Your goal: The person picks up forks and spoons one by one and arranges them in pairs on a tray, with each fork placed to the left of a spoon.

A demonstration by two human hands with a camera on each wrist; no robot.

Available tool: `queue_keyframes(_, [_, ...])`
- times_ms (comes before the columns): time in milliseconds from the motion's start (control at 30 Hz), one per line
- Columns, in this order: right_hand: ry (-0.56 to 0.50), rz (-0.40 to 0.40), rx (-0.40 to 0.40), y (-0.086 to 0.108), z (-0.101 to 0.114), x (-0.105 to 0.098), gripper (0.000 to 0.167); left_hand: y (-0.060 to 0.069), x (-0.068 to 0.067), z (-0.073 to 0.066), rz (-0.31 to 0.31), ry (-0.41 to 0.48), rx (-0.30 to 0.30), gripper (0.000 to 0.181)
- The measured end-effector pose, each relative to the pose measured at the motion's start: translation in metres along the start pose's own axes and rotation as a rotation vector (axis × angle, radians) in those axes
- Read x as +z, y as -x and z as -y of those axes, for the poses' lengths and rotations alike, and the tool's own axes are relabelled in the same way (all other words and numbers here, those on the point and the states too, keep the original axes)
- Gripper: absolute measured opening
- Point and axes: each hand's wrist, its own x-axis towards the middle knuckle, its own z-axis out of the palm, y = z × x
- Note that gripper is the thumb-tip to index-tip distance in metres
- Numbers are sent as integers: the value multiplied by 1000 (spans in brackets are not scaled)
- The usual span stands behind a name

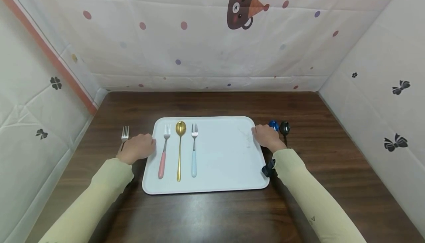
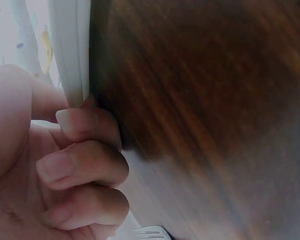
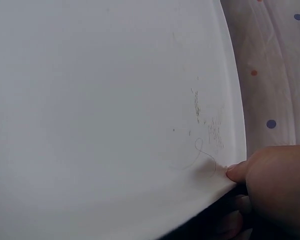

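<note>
- Across the middle of the dark brown wood-grain desk (image 1: pixel 206 217), a white rectangular tray (image 1: pixel 229 154) is lying between two hands.
- Left hand (image 1: pixel 137 148) is pinching its left edge, fingers curled; right hand (image 1: pixel 268 137) is gripping its right edge, thumb above, fingers beneath.
- Both grips seem set; whether the tray is lifting cannot be told. Three utensils are lying on it: pink-handled fork (image 1: pixel 161 165), gold spoon (image 1: pixel 180 128), light-blue-handled fork (image 1: pixel 194 161). Others are lying beyond its side edges.
- Its corners are rounding; dark scuffs are marking its surface near the right thumb.
</note>
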Motion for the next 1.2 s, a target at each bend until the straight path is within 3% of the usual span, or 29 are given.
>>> queue_keyframes(867, [-136,27,11,-5,-9,0,47,-3,3,-1,-30,-12,-9,40])
queue_keyframes(1200, [-91,5,3,-1,-18,-14,50,-2,3,-2,-27,-1,-6,38])
